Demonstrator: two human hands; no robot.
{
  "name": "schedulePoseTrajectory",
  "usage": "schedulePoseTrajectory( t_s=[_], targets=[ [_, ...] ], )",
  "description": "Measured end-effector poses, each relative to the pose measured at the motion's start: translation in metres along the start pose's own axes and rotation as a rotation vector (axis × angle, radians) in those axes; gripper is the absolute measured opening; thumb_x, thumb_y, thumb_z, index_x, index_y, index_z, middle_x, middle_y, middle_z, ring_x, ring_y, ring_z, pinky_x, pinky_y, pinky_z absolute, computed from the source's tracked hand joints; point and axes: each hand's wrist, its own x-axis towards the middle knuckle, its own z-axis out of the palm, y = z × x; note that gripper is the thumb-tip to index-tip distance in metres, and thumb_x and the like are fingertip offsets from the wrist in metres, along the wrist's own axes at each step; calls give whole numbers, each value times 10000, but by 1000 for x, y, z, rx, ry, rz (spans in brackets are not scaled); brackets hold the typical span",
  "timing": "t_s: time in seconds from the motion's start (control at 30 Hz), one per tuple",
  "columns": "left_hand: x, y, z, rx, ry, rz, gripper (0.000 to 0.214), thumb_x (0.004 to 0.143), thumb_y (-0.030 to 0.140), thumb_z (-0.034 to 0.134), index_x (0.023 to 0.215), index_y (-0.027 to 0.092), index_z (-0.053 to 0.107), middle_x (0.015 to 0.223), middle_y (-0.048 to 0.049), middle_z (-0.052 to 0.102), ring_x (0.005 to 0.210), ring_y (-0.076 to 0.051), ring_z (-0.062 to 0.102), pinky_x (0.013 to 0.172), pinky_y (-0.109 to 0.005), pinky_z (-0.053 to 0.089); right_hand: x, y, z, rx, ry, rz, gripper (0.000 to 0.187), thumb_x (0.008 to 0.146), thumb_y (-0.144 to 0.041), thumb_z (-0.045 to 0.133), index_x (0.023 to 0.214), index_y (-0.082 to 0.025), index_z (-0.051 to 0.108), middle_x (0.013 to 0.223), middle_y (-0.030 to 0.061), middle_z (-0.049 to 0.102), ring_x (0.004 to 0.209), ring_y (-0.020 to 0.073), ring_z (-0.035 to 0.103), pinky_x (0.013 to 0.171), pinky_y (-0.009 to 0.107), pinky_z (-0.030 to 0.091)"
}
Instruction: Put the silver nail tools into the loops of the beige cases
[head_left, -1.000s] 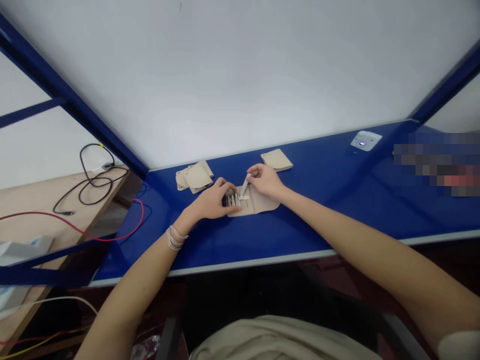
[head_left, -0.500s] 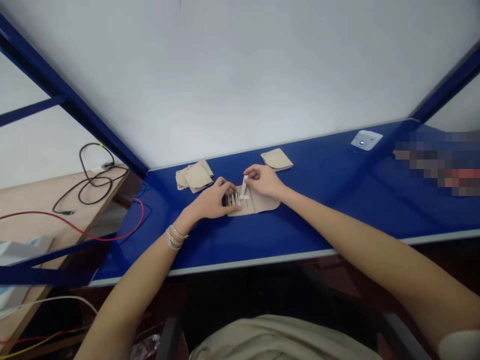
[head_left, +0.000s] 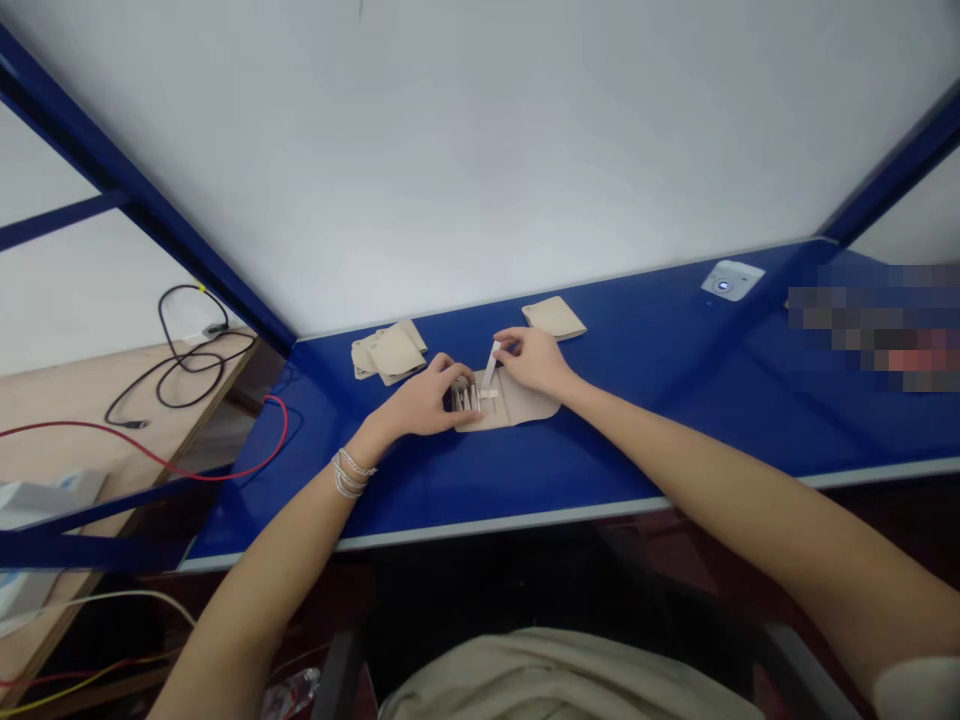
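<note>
An unfolded beige case [head_left: 517,405] lies on the blue table, with several small shiny metal tools [head_left: 466,397] in its left part. My left hand [head_left: 427,398] grips that left end, thumb at the near edge and fingers at the far edge. Between the thumb and fingers of my right hand [head_left: 534,360] is the upper end of a narrow white strip [head_left: 491,366]. The strip stands tilted, its lower end at a pale band in the case's middle. What exactly the strip is cannot be made out.
Several folded beige cases [head_left: 396,352] lie at the back left, and another folded beige case [head_left: 556,317] lies behind my right hand. A white device [head_left: 733,280] sits at the back right. To the left, a black cable [head_left: 180,350] and a red cable [head_left: 225,478] run near the blue frame.
The top of the white strip has tilted slightly to the right along with my right hand. My left hand and the unfolded case stay nearly in place.
</note>
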Motion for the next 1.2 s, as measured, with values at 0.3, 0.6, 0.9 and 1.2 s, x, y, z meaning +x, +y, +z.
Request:
schedulePoseTrajectory(
  t_s=[0.3,0.6,0.9,1.2],
  targets=[
    [-2,5,-5,-134,-112,148,623,691,610,770,1156,215,642,1112,-64,504,815,-163,535,784,-325,492,3,2,-4,-89,-32,28,316,817,-208,668,1110,-114,735,941,78,761,821,179,682,856,310,522],
    [0,5,-3,-151,-112,164,631,652,613,798,1109,200,661,1054,-54,517,803,-158,525,758,-311,478,1,1,-1,-218,-188,-170,324,824,-300,675,1106,-163,755,1056,105,700,857,193,632,823,329,493],
    [0,8,-2,-31,-148,78,1007,638,730,733,1432,157,498,1103,-80,506,855,-205,551,817,-362,480,1,-8,-21,-57,-383,-171,210,775,-289,710,907,-135,759,824,58,730,703,142,611,680,264,470],
    [2,9,-1,-5,-151,46,1033,639,742,716,1426,109,501,1055,-75,497,848,-204,532,798,-349,469,6,-4,-37,-30,-742,-295,224,679,-338,759,833,-178,783,766,20,696,701,141,569,644,251,436]
  ],
)
